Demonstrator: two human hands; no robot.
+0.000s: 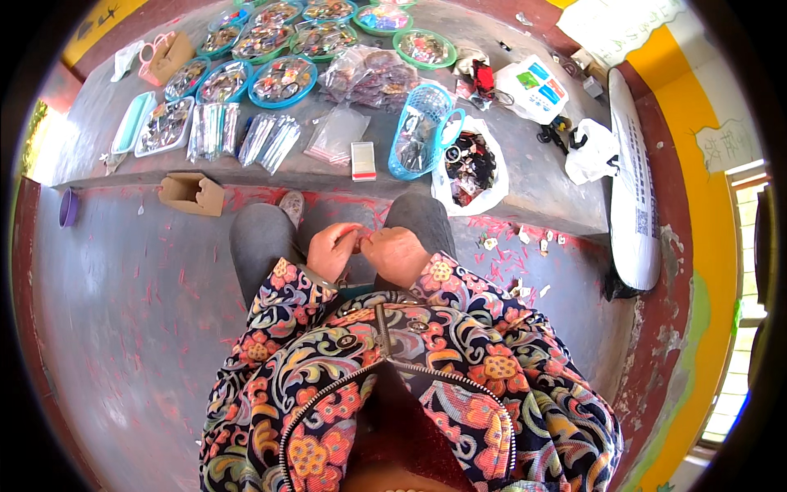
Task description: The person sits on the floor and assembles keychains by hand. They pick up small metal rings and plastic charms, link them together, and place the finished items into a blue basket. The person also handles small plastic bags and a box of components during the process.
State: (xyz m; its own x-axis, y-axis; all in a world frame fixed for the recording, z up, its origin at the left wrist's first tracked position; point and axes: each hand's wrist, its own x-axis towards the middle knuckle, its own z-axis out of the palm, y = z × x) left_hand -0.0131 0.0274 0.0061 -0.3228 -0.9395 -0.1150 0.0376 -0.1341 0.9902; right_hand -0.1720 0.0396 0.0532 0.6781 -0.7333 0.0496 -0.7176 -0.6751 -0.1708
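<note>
My left hand (330, 251) and my right hand (396, 255) meet in front of my knees, fingertips drawn together in a pinch. A small reddish bit seems to show between them, but it is too small and too covered by the fingers to name. Just beyond my right knee, a white plastic bag (493, 195) stands open, full of small dark and coloured pieces. Beside it, a blue plastic basket (399, 168) leans on its side with clear packets in it. A small white box with a red end (362, 158) lies on the ledge ahead.
Several round baskets (283, 105) of packaged small goods fill the raised ledge (566, 197), with bundled pens (269, 141) and clear bags (338, 134) before them. An open cardboard box (191, 194) and a purple bowl (69, 208) are on the floor, among red scraps. A long white package (633, 189) leans at right.
</note>
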